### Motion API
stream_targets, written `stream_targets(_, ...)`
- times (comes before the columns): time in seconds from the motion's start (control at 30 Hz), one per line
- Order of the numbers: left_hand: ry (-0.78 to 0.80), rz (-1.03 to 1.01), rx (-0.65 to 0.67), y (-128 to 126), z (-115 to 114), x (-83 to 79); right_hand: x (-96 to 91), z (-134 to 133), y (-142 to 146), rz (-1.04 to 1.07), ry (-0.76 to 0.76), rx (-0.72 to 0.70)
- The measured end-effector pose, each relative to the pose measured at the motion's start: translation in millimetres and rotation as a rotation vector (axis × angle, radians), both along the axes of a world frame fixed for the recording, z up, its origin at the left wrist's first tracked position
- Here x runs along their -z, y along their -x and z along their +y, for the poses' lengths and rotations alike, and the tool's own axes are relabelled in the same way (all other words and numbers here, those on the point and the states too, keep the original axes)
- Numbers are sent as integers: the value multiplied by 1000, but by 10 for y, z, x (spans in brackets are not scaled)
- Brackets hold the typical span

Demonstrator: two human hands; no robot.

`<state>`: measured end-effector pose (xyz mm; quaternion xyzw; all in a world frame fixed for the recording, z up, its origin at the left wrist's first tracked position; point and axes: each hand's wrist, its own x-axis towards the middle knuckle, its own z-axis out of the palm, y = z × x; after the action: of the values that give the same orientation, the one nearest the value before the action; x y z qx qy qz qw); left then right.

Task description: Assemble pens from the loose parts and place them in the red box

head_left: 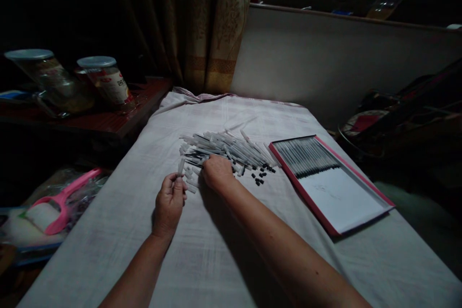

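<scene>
My left hand [170, 200] is closed, with a translucent pen cap [181, 165] pinched upright between thumb and fingers. At the near edge of a heap of clear pen barrels and dark refills [231, 147], my right hand [218, 172] is curled downward. Its fingertips are hidden, so what it grips does not show. Several loose clear caps [191, 187] lie between the two hands. Small black plugs [258, 181] are scattered right of the heap. A shallow box with a red rim [314, 205] holds a row of pens [306, 155] at its far end.
A white checked cloth [202, 260] covers the table. To the left, lidded jars [111, 82] and a glass jug [65, 98] stand on a dark red side table [126, 122]. Below them lies a pink plastic handle [68, 197]. A curtain [202, 24] hangs behind.
</scene>
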<state>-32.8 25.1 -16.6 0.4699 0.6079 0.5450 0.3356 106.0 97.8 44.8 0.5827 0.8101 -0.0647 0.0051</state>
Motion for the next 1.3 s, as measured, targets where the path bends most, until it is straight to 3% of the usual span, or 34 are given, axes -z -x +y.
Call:
stream_targets(0.2, -3, 14, 48, -4, 16, 26, -37, 78, 84, -22, 41, -12)
stream_targets(0.4, -2, 48, 70, -16, 10, 31, -47, -13, -34, -15, 8, -71)
stream_targets(1.07, -6, 46, 75, -24, 32, 31, -85, 214, -100, -83, 175, 40)
stream_targets(1.3, -102, 276, 62, -9, 23, 23, -162, 14, -494, 31, 37, 125)
